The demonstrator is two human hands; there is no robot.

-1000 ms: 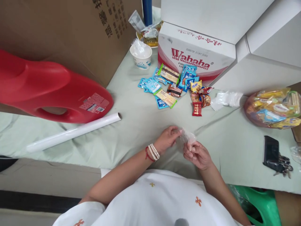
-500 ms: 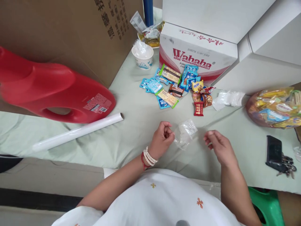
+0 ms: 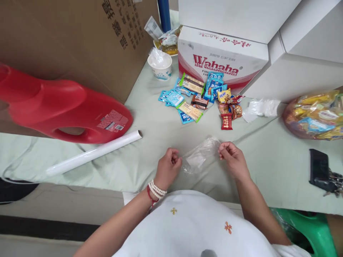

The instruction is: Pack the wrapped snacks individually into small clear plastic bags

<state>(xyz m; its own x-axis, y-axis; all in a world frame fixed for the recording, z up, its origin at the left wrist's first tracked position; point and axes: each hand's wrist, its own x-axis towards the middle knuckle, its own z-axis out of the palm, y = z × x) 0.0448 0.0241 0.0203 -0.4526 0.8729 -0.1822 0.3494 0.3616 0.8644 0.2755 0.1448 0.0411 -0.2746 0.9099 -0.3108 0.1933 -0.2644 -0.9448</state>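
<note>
A clear plastic bag (image 3: 199,157) is stretched between my two hands, low over the cloth-covered table. My left hand (image 3: 169,167), with white bead strands and a red cord at the wrist, is closed on the bag's left end. At the opposite end, thumb and fingers of my right hand (image 3: 233,159) pinch the bag's upper right corner. A pale patch shows through the film. Beyond the bag lie a red snack packet (image 3: 226,121), a wafer bar (image 3: 189,111) and several blue snack packets (image 3: 174,97).
A Wahaha carton (image 3: 222,60) stands behind the snacks. On the left are a red jug (image 3: 66,107) and a white roll (image 3: 93,153). A paper cup (image 3: 160,67) stands at the back. To the right sit a snack-filled bowl (image 3: 288,119), a phone (image 3: 318,166) and keys (image 3: 334,182).
My right hand has come left and taken hold of the bag's free end. My left hand has shifted left and slightly nearer to me, and the bag is now drawn out wide.
</note>
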